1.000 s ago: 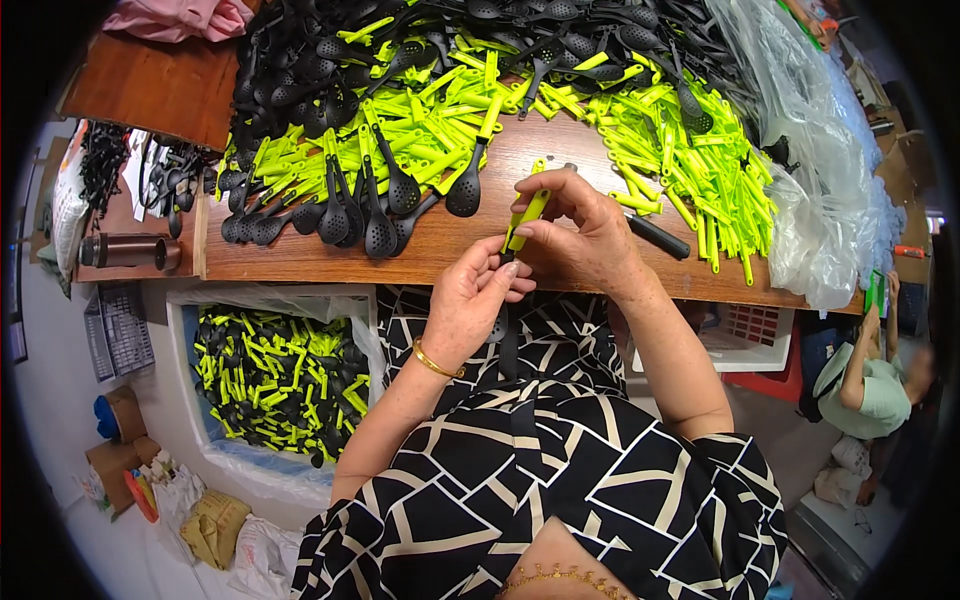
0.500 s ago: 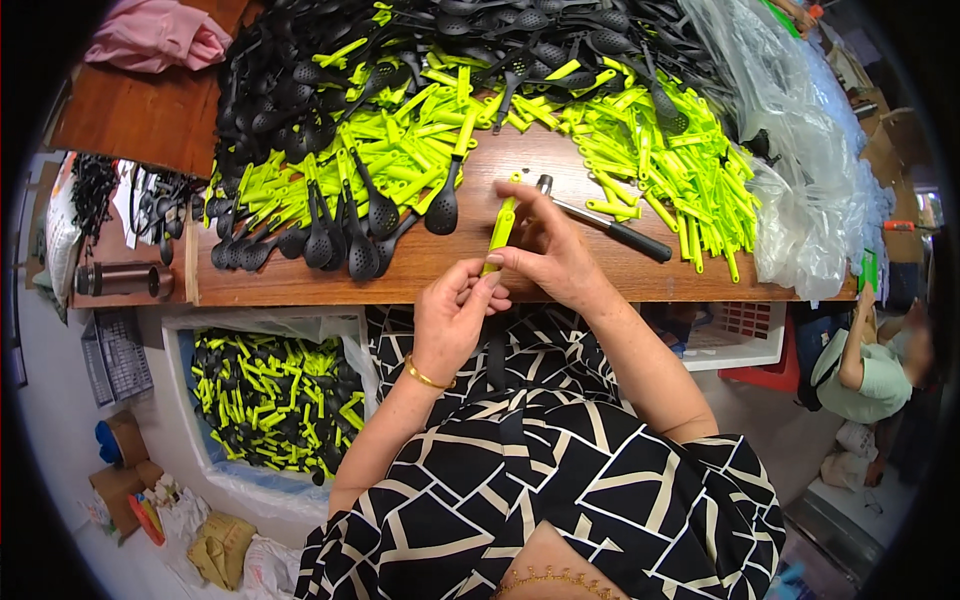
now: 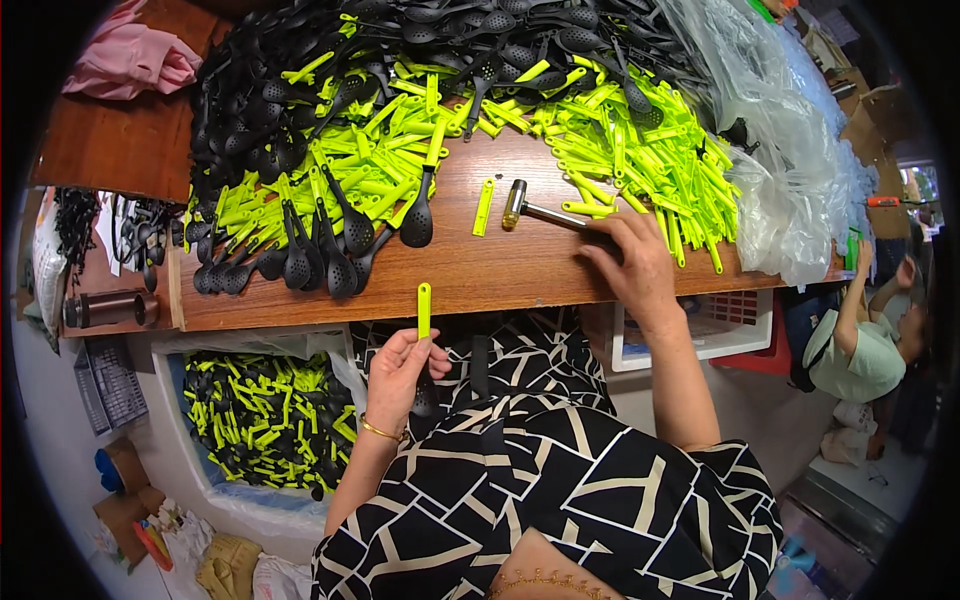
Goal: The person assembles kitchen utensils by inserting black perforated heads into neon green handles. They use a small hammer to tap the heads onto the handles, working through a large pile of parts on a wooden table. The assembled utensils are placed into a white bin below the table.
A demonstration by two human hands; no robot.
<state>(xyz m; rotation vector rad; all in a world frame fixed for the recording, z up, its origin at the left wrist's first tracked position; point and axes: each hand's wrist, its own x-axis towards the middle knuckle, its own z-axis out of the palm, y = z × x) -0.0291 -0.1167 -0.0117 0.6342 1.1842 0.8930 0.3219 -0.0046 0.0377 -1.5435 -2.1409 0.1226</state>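
Observation:
My left hand [image 3: 398, 375] is below the table's front edge, closed around a utensil with a lime-green handle [image 3: 424, 308] that points up; its black head [image 3: 426, 396] shows partly under my fingers. My right hand [image 3: 632, 262] rests on the wooden table [image 3: 470, 275], wrapped over the dark handle of a small hammer whose metal head [image 3: 513, 204] points left. One loose green handle [image 3: 484, 207] lies beside the hammer head.
Heaps of green handles [image 3: 640, 150] and black slotted spoons [image 3: 300, 110] cover the back of the table, with a clear plastic bag [image 3: 790, 170] at right. A bin of finished utensils [image 3: 260, 430] sits lower left, a white basket [image 3: 725, 325] under the table. Another person [image 3: 860, 350] crouches at right.
Both hands were together over the table on a green handle. Now my left hand has dropped to the table edge with the utensil, and my right hand has moved right onto the hammer.

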